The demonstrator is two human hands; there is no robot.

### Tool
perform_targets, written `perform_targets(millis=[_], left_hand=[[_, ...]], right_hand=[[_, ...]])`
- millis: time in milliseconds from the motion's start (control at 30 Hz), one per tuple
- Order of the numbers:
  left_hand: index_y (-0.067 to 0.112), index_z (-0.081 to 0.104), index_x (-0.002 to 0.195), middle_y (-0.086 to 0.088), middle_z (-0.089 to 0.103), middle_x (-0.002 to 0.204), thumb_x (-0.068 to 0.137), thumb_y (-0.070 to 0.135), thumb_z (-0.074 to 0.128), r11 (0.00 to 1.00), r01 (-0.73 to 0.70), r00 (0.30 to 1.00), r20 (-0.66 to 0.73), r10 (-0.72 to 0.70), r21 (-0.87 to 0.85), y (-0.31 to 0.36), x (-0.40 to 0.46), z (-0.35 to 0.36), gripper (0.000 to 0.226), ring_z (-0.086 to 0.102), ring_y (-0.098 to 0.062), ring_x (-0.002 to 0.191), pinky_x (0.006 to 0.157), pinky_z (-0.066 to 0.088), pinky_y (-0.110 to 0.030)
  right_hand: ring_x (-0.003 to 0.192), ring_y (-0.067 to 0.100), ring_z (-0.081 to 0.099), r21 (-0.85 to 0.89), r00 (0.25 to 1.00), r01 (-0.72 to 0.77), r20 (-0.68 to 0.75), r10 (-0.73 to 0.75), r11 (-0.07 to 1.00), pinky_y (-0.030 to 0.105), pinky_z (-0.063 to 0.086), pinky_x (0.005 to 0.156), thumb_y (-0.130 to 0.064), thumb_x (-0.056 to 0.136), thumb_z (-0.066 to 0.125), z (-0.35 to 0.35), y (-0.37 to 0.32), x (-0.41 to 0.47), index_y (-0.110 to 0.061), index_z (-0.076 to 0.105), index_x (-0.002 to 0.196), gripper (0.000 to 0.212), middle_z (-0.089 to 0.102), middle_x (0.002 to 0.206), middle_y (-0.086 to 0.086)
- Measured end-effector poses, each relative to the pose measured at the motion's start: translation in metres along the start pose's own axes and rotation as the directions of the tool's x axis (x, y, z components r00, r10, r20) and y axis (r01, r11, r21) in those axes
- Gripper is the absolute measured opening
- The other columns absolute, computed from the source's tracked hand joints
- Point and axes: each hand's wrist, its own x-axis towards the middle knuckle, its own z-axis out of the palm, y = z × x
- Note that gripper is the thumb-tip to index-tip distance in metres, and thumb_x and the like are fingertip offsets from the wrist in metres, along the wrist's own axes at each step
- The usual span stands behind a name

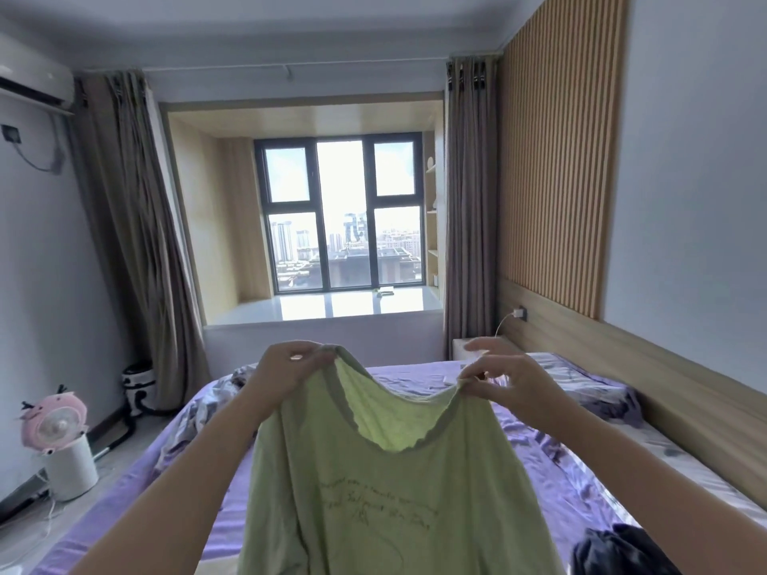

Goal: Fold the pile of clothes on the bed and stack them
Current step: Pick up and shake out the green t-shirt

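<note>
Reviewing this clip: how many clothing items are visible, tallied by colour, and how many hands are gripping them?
Light green printed top, held up above the purple-sheeted bed by its shoulders: 1
Dark crumpled garment lying on the bed at the lower right: 1
Total garments: 2
Hands gripping cloth, left hand and right hand, both on the green top: 2

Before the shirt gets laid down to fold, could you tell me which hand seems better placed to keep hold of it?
Left, probably: the left hand grips the green shirt fully; the right hand only pinches it.

A pink fan (53,423) stands left of the curtained window (339,215).
</note>
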Motion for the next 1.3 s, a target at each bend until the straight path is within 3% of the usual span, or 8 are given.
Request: perform_targets(millis=[100,233,433,600,767,900,1100,1300], left_hand=[[0.027,0.074,0.080,0.014,0.072,0.072,0.084,0.024,0.070,0.998,-0.050,0.997,0.053,0.048,0.048,0.004,-0.001,0.001,0.006,0.065,0.000,0.066,0.071,0.054,-0.023],[0.019,0.069,0.088,0.004,0.066,0.080,0.093,0.027,0.057,0.905,-0.164,0.983,0.147,0.114,0.393,0.007,0.004,-0.008,0.016,0.059,-0.014,0.078,0.068,0.041,-0.021],[0.008,0.056,0.064,-0.007,0.048,0.059,0.086,0.056,0.056,0.921,-0.174,0.962,-0.138,0.234,0.348,0.022,-0.006,-0.036,0.053,0.046,-0.019,0.056,0.058,0.033,-0.030],[0.007,0.069,0.083,-0.013,0.059,0.083,0.091,0.043,0.055,0.923,-0.271,0.902,-0.262,0.343,0.274,0.046,-0.020,-0.045,0.040,0.056,-0.027,0.078,0.069,0.041,-0.034],[0.018,0.071,0.079,-0.019,0.065,0.079,0.088,0.043,0.061,0.959,-0.267,0.903,-0.324,0.282,0.091,0.051,-0.039,-0.054,0.028,0.053,-0.020,0.067,0.064,0.041,-0.033],[0.013,0.072,0.079,-0.015,0.067,0.081,0.082,0.051,0.065,0.942,-0.229,0.928,-0.237,0.287,0.246,0.051,-0.053,-0.066,0.039,0.058,-0.025,0.070,0.068,0.048,-0.038],[0.023,0.069,0.084,0.004,0.054,0.080,0.093,0.027,0.057,0.910,-0.297,0.954,0.133,0.269,0.291,0.041,-0.063,-0.069,0.015,0.052,-0.006,0.072,0.064,0.039,-0.020],[0.028,0.072,0.089,0.008,0.060,0.080,0.090,0.030,0.061,0.855,-0.346,0.937,0.092,0.337,0.385,0.012,-0.094,-0.051,0.011,0.057,-0.009,0.078,0.071,0.042,-0.019]], right_hand=[[0.078,0.001,0.062,-0.046,0.994,-0.086,-0.063,0.083,0.995,0.020,0.048,0.076,-0.017,0.086,0.067,0.005,0.001,0.003,-0.037,0.068,0.084,0.021,0.069,0.086,-0.015],[0.075,0.001,0.060,-0.071,0.978,-0.104,-0.188,0.089,0.992,0.012,0.043,0.065,-0.015,0.094,0.054,0.019,-0.006,0.003,-0.031,0.063,0.092,0.018,0.066,0.080,-0.012],[0.070,-0.001,0.055,-0.200,0.895,-0.036,-0.443,-0.058,0.979,0.017,0.039,0.058,-0.020,0.099,0.045,0.008,-0.032,0.015,-0.021,0.060,0.098,0.015,0.058,0.079,-0.017],[0.063,0.018,0.050,-0.488,0.908,-0.052,-0.385,-0.162,0.871,0.030,0.037,0.059,-0.032,0.099,0.042,-0.005,-0.052,0.023,-0.015,0.056,0.099,0.022,0.060,0.076,-0.003],[0.047,0.028,0.056,-0.732,0.900,-0.027,-0.314,-0.301,0.681,0.033,0.044,0.046,-0.036,0.096,0.042,-0.019,-0.055,0.017,-0.007,0.057,0.093,0.033,0.056,0.058,0.003],[0.040,0.023,0.052,-0.815,0.932,0.029,-0.187,-0.311,0.579,0.027,0.041,0.041,-0.043,0.095,0.035,-0.026,-0.056,0.000,-0.009,0.052,0.080,0.040,0.049,0.052,-0.002],[0.073,0.022,0.059,-0.693,0.982,-0.024,-0.153,-0.114,0.720,0.038,0.047,0.064,-0.045,0.095,0.038,-0.023,-0.064,-0.035,-0.018,0.054,0.085,0.033,0.058,0.078,-0.005],[0.061,0.018,0.053,-0.643,0.998,-0.022,0.030,0.053,0.766,0.030,0.033,0.058,-0.060,0.081,0.052,-0.020,-0.081,-0.081,-0.013,0.054,0.078,0.048,0.047,0.060,-0.008]])
